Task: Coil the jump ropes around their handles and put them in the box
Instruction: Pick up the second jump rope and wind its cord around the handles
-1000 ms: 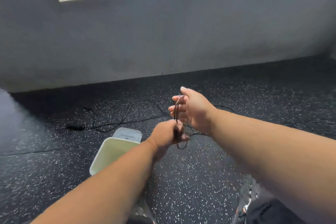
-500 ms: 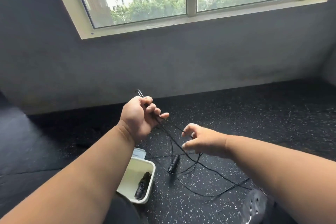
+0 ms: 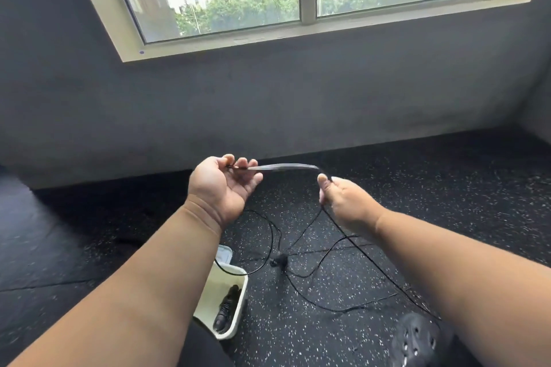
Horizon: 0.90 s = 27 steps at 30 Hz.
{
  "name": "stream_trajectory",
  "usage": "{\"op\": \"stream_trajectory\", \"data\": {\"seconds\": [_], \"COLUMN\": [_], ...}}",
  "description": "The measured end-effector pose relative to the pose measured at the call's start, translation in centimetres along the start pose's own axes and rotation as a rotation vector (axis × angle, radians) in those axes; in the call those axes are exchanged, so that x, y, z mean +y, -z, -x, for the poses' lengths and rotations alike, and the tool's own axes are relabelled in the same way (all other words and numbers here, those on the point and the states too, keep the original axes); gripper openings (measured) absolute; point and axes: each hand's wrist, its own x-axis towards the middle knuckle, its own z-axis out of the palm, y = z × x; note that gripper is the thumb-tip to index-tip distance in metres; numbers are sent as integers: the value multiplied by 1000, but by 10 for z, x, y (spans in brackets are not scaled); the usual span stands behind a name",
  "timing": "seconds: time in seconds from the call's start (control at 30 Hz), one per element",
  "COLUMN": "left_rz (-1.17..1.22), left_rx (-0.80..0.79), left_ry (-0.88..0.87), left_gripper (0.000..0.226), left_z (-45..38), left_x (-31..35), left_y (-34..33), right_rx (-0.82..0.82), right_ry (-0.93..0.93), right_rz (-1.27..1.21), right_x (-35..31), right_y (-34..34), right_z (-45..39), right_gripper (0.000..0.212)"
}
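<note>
Left hand (image 3: 222, 185): pinched the rope (image 3: 283, 167), raised above the box (image 3: 237, 311).
Right hand (image 3: 343, 199): gripped the rope, right of the box.
Box: held a coiled rope (image 3: 225, 311).

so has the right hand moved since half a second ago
Yes. The right hand has risen: it was low against the floor, and now sits level with the left hand, close to the wall's base, pinching the rope.

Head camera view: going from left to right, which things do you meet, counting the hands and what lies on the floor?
Left hand → white box → black handle on the floor → right hand → dark shoe.
</note>
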Motion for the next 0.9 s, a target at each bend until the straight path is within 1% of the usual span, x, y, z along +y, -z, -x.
{"op": "stream_trajectory", "data": {"seconds": [0.07, 0.1, 0.2, 0.27, 0.3, 0.37, 0.43, 0.5, 0.53, 0.6, 0.67, 0.77, 0.83, 0.9], "left_rz": [-138, -199, -389, -598, -720, -935, -1048, -1058, -1062, -1061, -996, -879, -806, -717], "left_rx": [-43, -92, -277, -357, -387, -476, -569, -561, -522, -463, -428, -407, -396, -362], "left_ry": [37, 64, 88, 55, 28, -47, -100, -112, -138, -157, -151, -136, -154, -169], "left_gripper": [26, 30, 52, 65, 66, 58, 40, 21, 22, 33, 40, 41, 40, 42], "left_z": [0, 1, 6, 12, 13, 14, 12, 9, 6, 4, 5, 13, 17, 17], "left_x": [-15, -23, -49, -65, -73, -88, -102, -114, -117, -121, -117, -108, -101, -93], "left_y": [-2, -3, -11, -16, -19, -23, -24, -23, -21, -21, -24, -32, -38, -42], "right_rx": [60, 70, 77, 79, 67, 12, -58, -90, -85, -55, -17, 45, 18, -128], "right_ry": [42, 53, 54, 106, 138, 183, 221, 265, 286, 323, 348, 355, 274, 96], "right_rz": [-94, -140, -265, -270, -263, -291, -342, -402, -433, -478, -492, -389, -350, -483], "right_x": [-11, -16, -34, -46, -50, -60, -71, -80, -85, -91, -92, -82, -70, -54], "right_y": [4, 5, 8, 10, 13, 17, 20, 22, 24, 28, 33, 38, 36, 27], "right_z": [-6, -9, -11, -9, -8, -2, 6, 11, 13, 15, 15, 10, 5, 5], "right_gripper": [51, 52, 51, 50, 50, 50, 52, 49, 48, 47, 45, 37, 33, 34]}}
